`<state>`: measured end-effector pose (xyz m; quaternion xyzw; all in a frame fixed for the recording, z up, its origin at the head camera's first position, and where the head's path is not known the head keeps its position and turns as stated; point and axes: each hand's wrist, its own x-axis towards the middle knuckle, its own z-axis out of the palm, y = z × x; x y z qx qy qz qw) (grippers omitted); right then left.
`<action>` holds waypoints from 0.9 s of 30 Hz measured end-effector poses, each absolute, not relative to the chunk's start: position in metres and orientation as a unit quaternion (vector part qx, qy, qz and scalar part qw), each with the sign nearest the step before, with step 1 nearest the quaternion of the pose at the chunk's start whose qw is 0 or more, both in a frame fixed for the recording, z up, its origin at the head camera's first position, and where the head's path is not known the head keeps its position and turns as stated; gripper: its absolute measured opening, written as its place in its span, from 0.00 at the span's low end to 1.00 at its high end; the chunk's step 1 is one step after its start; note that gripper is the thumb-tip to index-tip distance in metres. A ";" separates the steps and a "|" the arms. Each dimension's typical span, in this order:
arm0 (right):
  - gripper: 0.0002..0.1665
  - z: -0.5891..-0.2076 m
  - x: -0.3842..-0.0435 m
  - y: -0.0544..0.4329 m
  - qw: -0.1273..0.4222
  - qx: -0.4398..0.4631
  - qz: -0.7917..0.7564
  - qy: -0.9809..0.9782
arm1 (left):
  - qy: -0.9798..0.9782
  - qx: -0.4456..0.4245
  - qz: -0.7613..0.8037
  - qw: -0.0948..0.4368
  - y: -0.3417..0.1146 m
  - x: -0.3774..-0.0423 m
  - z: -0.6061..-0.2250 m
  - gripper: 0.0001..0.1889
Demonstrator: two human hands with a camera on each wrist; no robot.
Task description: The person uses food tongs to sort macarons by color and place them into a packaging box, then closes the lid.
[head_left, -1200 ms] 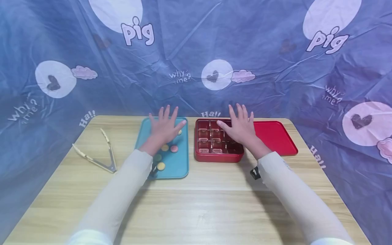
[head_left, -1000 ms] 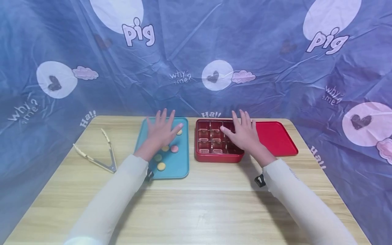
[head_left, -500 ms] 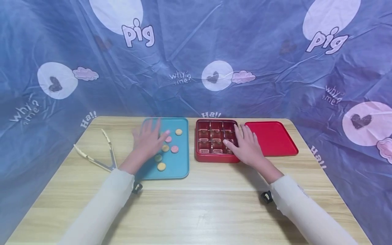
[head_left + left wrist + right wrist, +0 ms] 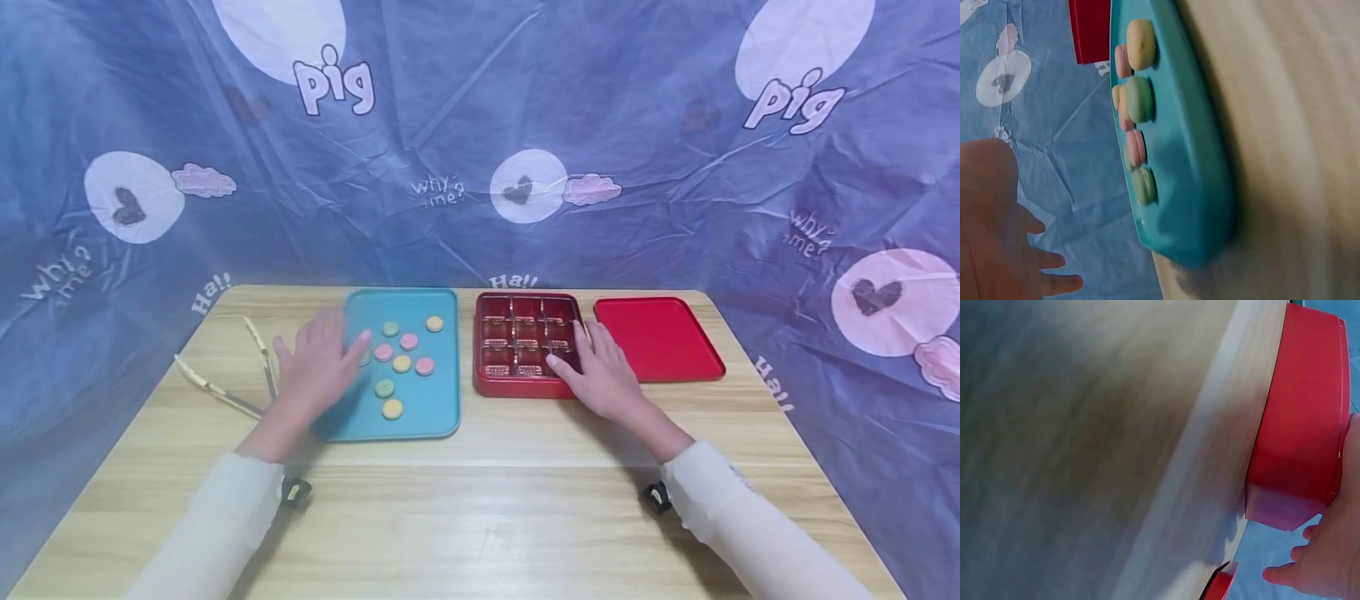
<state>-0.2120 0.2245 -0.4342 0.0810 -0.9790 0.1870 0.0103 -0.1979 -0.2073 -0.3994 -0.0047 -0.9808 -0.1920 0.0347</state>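
My left hand, slightly blurred with fingers spread, hovers over the left edge of the turquoise tray. It hides the hinge end of the tongs in the head view. Several macarons lie on the tray: a yellow macaron, a pink macaron and a green macaron among them. My right hand is at the right front corner of the red box, its thumb over the near rim and its fingers extended along the right side. A clear divider insert with several compartments sits inside the box.
A flat red lid lies right of the box. All of it stands on a wooden table, whose back edge meets a blue printed cloth. Dark wrist straps show below both sleeves.
My left hand has moved left and nearer from over the tray, uncovering more macarons. My right hand has come back and lower, from above the box to its right front corner.
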 end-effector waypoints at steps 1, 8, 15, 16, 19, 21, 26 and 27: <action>0.58 -0.435 -0.212 0.224 0.010 0.081 0.188 -0.979 | -0.980 0.000 -0.194 0.036 -0.211 -0.194 -0.400 0.44; 0.59 -0.437 -0.210 0.227 0.016 0.084 0.192 -0.978 | -0.983 0.025 -0.181 0.028 -0.234 -0.176 -0.406 0.47; 0.60 -0.438 -0.206 0.232 0.013 0.086 0.183 -0.979 | -0.983 0.035 -0.174 0.038 -0.250 -0.161 -0.414 0.46; 0.60 -0.438 -0.205 0.232 0.014 0.087 0.183 -0.979 | -0.983 0.039 -0.173 0.039 -0.252 -0.158 -0.415 0.46; 0.60 -0.438 -0.205 0.231 0.012 0.089 0.188 -0.978 | -0.983 0.053 -0.173 0.039 -0.259 -0.150 -0.419 0.47; 0.61 -0.439 -0.204 0.230 0.008 0.089 0.191 -0.978 | -0.982 0.064 -0.174 0.036 -0.265 -0.145 -0.421 0.47; 0.61 -0.439 -0.204 0.229 0.004 0.085 0.188 -0.979 | -0.980 0.089 -0.177 0.033 -0.277 -0.137 -0.424 0.47; 0.61 -0.439 -0.204 0.229 0.005 0.086 0.187 -0.979 | -0.979 0.094 -0.178 0.032 -0.280 -0.136 -0.424 0.47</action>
